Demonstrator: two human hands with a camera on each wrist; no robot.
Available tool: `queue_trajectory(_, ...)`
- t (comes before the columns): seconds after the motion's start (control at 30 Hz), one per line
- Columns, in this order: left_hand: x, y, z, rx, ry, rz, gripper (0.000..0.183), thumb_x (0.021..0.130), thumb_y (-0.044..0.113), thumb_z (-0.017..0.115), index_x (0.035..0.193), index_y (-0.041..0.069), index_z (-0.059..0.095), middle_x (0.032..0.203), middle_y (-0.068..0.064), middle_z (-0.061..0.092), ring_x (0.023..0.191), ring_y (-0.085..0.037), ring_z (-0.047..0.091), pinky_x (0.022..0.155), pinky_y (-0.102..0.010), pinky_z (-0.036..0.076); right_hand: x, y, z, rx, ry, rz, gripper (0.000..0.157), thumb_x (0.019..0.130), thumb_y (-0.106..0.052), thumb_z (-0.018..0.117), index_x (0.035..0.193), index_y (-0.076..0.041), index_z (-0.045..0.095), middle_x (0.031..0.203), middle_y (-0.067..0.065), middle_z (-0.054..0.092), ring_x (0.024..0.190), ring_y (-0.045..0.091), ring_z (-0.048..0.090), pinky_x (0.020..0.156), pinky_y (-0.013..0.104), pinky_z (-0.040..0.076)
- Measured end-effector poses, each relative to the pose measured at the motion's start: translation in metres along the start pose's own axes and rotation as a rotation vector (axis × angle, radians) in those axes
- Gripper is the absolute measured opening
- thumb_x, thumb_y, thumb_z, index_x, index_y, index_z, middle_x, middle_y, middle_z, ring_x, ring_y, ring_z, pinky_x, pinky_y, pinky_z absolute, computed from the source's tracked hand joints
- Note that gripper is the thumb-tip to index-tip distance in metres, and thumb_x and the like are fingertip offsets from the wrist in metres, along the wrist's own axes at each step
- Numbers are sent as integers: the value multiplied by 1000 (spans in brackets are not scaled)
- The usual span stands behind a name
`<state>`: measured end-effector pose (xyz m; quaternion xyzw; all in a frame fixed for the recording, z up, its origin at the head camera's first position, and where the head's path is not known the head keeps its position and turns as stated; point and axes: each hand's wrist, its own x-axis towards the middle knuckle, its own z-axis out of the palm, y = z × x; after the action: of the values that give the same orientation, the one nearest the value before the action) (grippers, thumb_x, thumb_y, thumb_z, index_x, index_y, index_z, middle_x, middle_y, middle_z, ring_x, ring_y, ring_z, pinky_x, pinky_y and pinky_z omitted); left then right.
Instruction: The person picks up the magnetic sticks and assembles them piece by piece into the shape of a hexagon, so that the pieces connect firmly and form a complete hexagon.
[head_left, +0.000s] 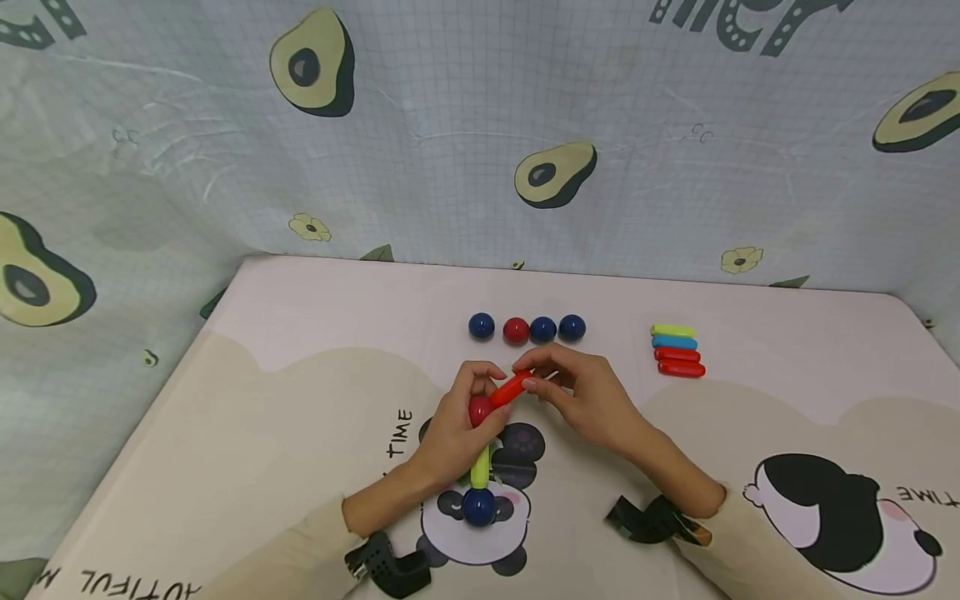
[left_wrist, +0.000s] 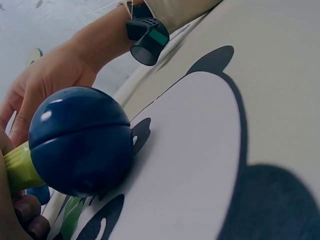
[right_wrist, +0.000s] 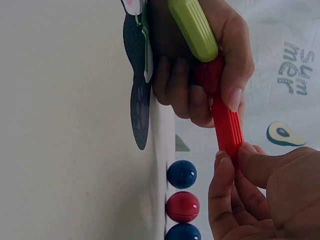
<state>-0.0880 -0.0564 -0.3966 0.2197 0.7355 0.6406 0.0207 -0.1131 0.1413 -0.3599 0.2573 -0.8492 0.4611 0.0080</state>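
My left hand [head_left: 463, 417] grips a red ball [head_left: 480, 408] over the panda picture. A yellow-green rod [head_left: 480, 468] runs from that ball toward me and ends in a dark blue ball [head_left: 478, 507], which looms large in the left wrist view. Between thumb and fingers, my right hand [head_left: 577, 392] pinches the far end of a ribbed red rod [right_wrist: 228, 127]. Its other end meets the red ball, partly covered by the left fingers. The left thumb lies along the red rod in the right wrist view.
Beyond the hands, a row holds blue balls [head_left: 482, 326] and one red ball [head_left: 516, 331]. To the right lie stacked rods: yellow-green [head_left: 672, 330], blue [head_left: 674, 342] and two red [head_left: 681, 368]. A hanging avocado-print sheet [head_left: 450, 100] borders the table's far edge [head_left: 600, 277].
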Motion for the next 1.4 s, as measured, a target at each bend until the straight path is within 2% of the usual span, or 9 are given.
queue_trajectory(0.13, 0, 0, 0, 6, 17, -1, 35, 90, 7, 61, 120, 8, 44, 86, -5, 57, 68, -18, 52, 54, -22, 46, 1, -2, 0, 5, -2, 1, 27, 86, -7, 70, 112, -12, 66, 99, -6, 66, 82, 8, 62, 74, 28, 54)
queue_trajectory(0.3, 0, 0, 0, -1, 74, -19, 29, 90, 10, 63, 116, 8, 50, 83, -5, 58, 65, -17, 52, 51, -21, 43, 2, -5, 1, 25, -5, -10, 27, 86, -6, 70, 112, -11, 66, 99, -4, 66, 84, 10, 62, 74, 29, 54)
queue_trajectory(0.47, 0, 1, 1, 14, 120, -28, 29, 91, 10, 63, 118, 10, 55, 86, -5, 61, 65, -18, 55, 52, -21, 46, 5, -3, -4, -16, 7, -5, 27, 86, -9, 71, 112, -12, 66, 101, -4, 66, 87, 11, 62, 73, 27, 54)
queue_trajectory(0.67, 0, 0, 1, -9, 127, -42, 33, 91, 9, 65, 123, 16, 59, 94, -5, 60, 61, -23, 61, 54, -27, 52, 11, 15, -23, -87, 144, 62, 24, 88, -14, 69, 112, -14, 66, 99, -1, 65, 89, 12, 59, 75, 28, 53)
queue_trajectory(0.8, 0, 0, 1, -15, 129, -52, 33, 91, 9, 65, 122, 19, 60, 95, -4, 60, 62, -21, 62, 55, -28, 53, 14, 29, -32, -139, 215, 118, 29, 89, -13, 68, 118, -13, 63, 112, 4, 61, 93, 17, 58, 76, 33, 52)
queue_trajectory(0.93, 0, 0, 0, -13, 143, -44, 33, 91, 13, 65, 123, 19, 60, 92, -4, 60, 61, -19, 61, 55, -28, 53, 16, 39, -34, -187, 198, 151, 36, 90, -11, 67, 125, -13, 60, 133, 7, 51, 105, 24, 54, 78, 38, 50)
queue_trajectory(1.07, 0, -2, 1, 10, 167, -35, 31, 91, 16, 67, 122, 19, 61, 91, -2, 62, 71, -18, 61, 61, -27, 52, 16, 45, -33, -221, 182, 165, 40, 91, -10, 66, 130, -13, 59, 142, 9, 44, 115, 29, 47, 79, 39, 48)
queue_trajectory(1.23, 1, -2, 1, 39, 182, -39, 31, 90, 16, 68, 120, 21, 63, 93, 1, 64, 79, -17, 59, 64, -27, 50, 15, 55, -31, -243, 161, 143, 43, 90, -8, 65, 132, -13, 58, 143, 8, 45, 99, 26, 47, 71, 36, 45)
queue_trajectory(1.4, 1, -1, 0, 45, 175, -36, 31, 90, 17, 68, 120, 21, 62, 93, 1, 64, 80, -17, 59, 63, -27, 50, 15, 60, -29, -246, 169, 120, 42, 89, -5, 66, 130, -13, 59, 135, 8, 51, 97, 25, 49, 70, 36, 46)
